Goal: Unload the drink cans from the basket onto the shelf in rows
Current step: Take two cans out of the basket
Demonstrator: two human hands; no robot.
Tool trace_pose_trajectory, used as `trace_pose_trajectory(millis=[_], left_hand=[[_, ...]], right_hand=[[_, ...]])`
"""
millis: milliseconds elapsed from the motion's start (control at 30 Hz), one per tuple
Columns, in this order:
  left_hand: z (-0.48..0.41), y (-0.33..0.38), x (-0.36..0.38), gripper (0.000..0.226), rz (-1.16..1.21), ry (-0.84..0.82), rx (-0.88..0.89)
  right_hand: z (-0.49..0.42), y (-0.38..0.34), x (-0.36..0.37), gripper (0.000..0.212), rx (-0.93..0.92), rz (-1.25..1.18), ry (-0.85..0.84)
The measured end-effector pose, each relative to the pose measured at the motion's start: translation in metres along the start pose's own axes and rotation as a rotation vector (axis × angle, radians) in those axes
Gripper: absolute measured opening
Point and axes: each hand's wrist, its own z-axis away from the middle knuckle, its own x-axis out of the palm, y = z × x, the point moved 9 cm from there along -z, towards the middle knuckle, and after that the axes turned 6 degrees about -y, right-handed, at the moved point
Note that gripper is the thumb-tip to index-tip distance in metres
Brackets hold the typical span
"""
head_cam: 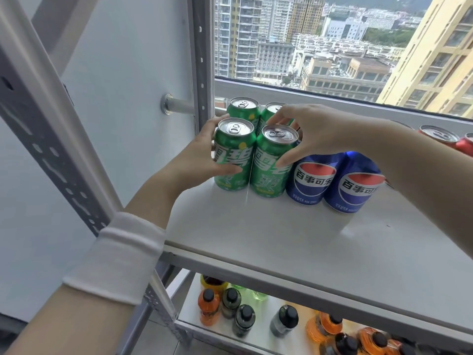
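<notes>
The left hand reaches in from the lower left, a white sleeve on its forearm. Its thumb lies across the front of the left green can and its fingers curl round the back, so it grips that can. The right hand comes in from the right with the wrist raised. Its thumb presses the side of the right green can while its fingers arch over the top and down behind, holding it.

Both held cans stand upright on the shelf, touching each other. Just beyond the fingers of both hands stand two more green cans, forming a back row. Directly under the right wrist, two blue cans stand side by side, the nearer one touching the right green can. Behind the right forearm, the tops of red cans show.

Below both arms, a lower shelf carries orange and dark bottles with black caps.
</notes>
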Motion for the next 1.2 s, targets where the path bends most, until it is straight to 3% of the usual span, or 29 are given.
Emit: trace_pose_trajectory(millis=[633,967,1200], left_hand=[[0.003,0.004,0.0,0.079,-0.085,0.103,-0.019],[0.01,0.0,0.007,0.098,-0.024,0.13,0.014],[0.032,0.02,0.002,0.094,-0.155,0.254,0.086]], right_hand=[[0.003,-0.001,-0.005,0.07,0.022,-0.032,0.031],[0.003,-0.004,0.004,0.084,0.017,0.078,0.007],[0.034,-0.013,0.001,0.083,0.024,-0.011,0.204]])
